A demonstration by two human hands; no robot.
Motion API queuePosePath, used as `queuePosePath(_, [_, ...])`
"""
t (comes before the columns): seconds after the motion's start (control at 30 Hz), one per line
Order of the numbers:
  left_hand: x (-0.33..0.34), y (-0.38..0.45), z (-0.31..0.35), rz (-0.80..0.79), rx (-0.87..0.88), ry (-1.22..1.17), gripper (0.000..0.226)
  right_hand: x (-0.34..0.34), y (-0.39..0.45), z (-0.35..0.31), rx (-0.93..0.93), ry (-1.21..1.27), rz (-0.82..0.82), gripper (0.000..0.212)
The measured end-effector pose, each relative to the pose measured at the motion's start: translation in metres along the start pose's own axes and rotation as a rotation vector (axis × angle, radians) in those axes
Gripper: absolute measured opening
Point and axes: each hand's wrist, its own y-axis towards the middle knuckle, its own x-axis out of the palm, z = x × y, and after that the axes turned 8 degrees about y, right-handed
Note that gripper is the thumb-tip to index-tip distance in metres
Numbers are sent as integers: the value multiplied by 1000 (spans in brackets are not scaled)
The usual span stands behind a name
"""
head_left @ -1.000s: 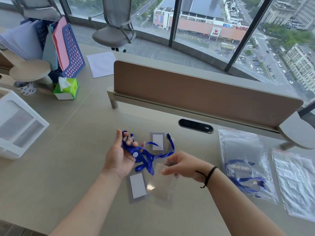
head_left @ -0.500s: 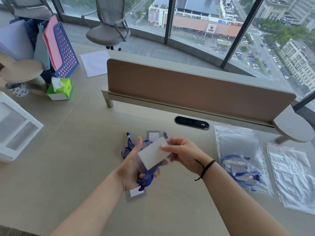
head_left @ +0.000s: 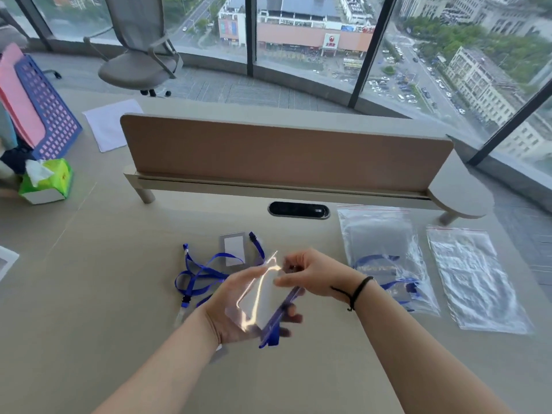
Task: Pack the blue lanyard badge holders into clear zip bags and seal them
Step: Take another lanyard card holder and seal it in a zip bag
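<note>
- Through the window I made out a red round logo on a white sign (head_left: 331, 41) on the front of the long low building across the street; the characters under it were too small for me to read.
- At the right end of that same roofline I saw red lettering (head_left: 366, 29), cut by the window frame and not legible.
- The green tissue pack (head_left: 53, 179) on the desk carried a small print that I could not read.
- Nothing else bore readable text.

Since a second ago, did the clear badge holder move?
Yes. The clear badge holder rose off the desk into both hands, nearer the black slot.
</note>
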Motion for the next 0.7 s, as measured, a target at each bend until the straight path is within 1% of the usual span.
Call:
queuePosePath(0.03, [4,7,1,-5,-27,28,58,-8,-3,3,-9,-39,24,11])
queuePosePath(0.07, [9,15,1,-10,-52,57,54,-16,-7,6,-14,-69,53,17])
queuePosePath(0.13, [19,33,1,16,-81,104,48,-35,-18,14,-4,-88,124,37])
queuePosePath(0.23, [40,69,0,146,-65,241,38,-65,-38,35,19,-82,251,59])
queuePosePath(0.27, [49,82,-1,185,-52,285,36,-75,-44,44,25,-25,294,64])
queuePosePath(0.33, [67,109,-2,243,-29,336,33,-92,-54,62,38,176,386,70])
queuePosePath(0.37, [76,123,-3,256,-25,355,33,-101,-59,73,43,256,439,71])
queuePosePath(0.43, [91,152,-5,260,-26,402,34,-120,-71,90,69,329,529,69])
queuePosePath(0.57, [117,208,-11,248,-33,419,34,-157,-96,114,69,533,596,53])
queuePosePath(0.7, [146,263,-13,247,-2,477,31,-201,-113,138,40,645,680,48])
